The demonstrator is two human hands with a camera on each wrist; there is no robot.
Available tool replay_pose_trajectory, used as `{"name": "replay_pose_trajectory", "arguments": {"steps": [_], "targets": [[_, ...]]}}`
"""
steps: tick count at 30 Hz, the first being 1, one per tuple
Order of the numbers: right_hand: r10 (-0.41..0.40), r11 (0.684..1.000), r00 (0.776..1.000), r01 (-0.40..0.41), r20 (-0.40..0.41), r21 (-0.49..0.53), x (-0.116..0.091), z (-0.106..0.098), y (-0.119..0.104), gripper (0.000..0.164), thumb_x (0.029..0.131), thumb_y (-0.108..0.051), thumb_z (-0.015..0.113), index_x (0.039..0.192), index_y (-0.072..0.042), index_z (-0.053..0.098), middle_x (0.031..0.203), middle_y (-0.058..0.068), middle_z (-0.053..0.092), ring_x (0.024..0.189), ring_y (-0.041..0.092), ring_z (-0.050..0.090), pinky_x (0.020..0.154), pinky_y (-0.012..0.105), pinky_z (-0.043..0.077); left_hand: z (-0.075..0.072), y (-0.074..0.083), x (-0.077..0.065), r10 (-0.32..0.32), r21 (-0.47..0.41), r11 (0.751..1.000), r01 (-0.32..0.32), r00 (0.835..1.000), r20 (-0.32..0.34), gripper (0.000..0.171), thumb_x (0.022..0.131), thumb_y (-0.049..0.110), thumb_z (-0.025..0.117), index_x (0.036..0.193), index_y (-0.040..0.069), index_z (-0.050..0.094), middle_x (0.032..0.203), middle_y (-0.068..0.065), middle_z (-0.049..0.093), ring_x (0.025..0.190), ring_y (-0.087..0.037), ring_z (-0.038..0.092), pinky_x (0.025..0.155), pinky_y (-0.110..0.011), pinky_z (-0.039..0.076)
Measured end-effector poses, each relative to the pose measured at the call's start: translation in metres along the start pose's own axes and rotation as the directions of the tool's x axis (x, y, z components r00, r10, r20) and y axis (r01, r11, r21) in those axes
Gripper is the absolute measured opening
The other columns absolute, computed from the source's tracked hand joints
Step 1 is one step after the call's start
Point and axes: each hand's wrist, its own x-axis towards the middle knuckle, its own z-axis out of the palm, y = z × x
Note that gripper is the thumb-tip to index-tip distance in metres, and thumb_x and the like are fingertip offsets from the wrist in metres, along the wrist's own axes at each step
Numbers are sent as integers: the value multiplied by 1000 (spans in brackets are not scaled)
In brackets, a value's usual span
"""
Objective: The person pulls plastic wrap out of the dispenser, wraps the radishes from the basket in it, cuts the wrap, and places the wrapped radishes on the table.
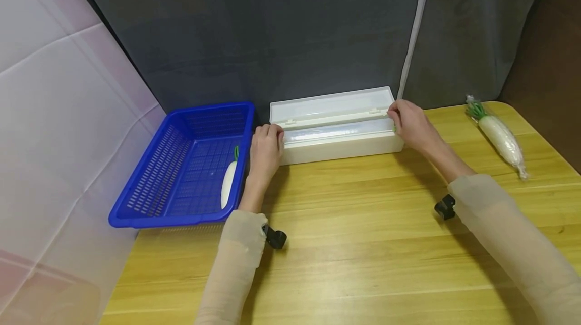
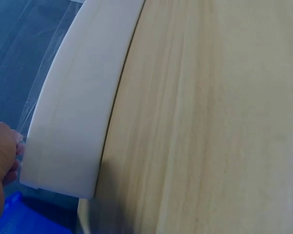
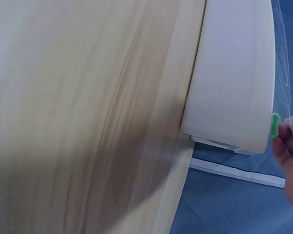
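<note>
A long white cling film dispenser [image 1: 340, 148] lies at the back of the table, its lid [image 1: 331, 105] raised. Clear plastic film [image 1: 336, 132] spans its opening. At the left end, the fingertips of my left hand [image 1: 265, 149] pinch the film's edge; the left wrist view has the film running away from them. My right hand [image 1: 412, 124] pinches the film at the opposite end, fingertips close to a small green tab [image 3: 275, 126] on the dispenser's rim. Its thumb and finger meet in the right wrist view. The roll's core is hidden.
Left of the dispenser stands a blue plastic basket [image 1: 181, 222] with a white radish [image 1: 228, 184] inside. Toward the table's right edge lies a film-wrapped white radish [image 1: 501, 138] with green stems. A dark grey curtain [image 1: 272, 27] hangs behind the wooden table [image 1: 345, 244].
</note>
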Motion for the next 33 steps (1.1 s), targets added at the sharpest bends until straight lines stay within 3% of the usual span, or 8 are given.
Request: {"name": "replay_pose_trajectory", "arguments": {"steps": [6, 11, 19, 27, 33], "targets": [[10, 999, 1000, -10, 1, 42, 2, -3, 2, 11, 103, -3, 53, 106, 7, 57, 97, 21, 60, 84, 32, 56, 78, 47, 52, -1, 2, 3, -17, 9, 1000, 17, 1000, 0, 8, 98, 3, 62, 95, -3, 64, 92, -21, 63, 89, -42, 57, 79, -52, 47], [27, 997, 999, -28, 19, 75, 3, -6, 1, 12, 104, -6, 54, 106, 5, 59, 95, 19, 60, 84, 31, 57, 77, 46, 49, -3, 5, 5, -81, -16, 997, 82, 996, 21, 4, 98, 0, 61, 95, -2, 63, 95, -22, 62, 90, -42, 58, 81, -50, 48], [69, 995, 997, -71, 27, 77, 8, -4, -3, 12, 96, -6, 69, 99, 4, 63, 95, 19, 60, 85, 32, 56, 77, 43, 48, -6, 7, 9, -201, -17, 979, 203, 977, 76, 8, 101, 1, 58, 100, -2, 64, 101, -20, 60, 95, -40, 61, 83, -49, 51], [176, 979, 984, -174, -14, 106, 10, -3, -6, 12, 100, -8, 62, 102, 4, 63, 95, 20, 59, 83, 32, 51, 73, 40, 44, -6, 8, 14, -243, -28, 969, 246, 967, 79, 9, 102, 1, 55, 100, -1, 63, 104, -18, 59, 87, -42, 66, 70, -50, 55], [205, 971, 978, -200, -29, 129, 11, -3, -6, 11, 102, -7, 58, 104, 3, 61, 97, 22, 63, 85, 33, 57, 77, 42, 48, -7, 10, 19, -246, -30, 968, 249, 966, 80, 8, 101, 0, 55, 99, 0, 63, 104, -17, 58, 89, -41, 66, 72, -49, 54]]}}
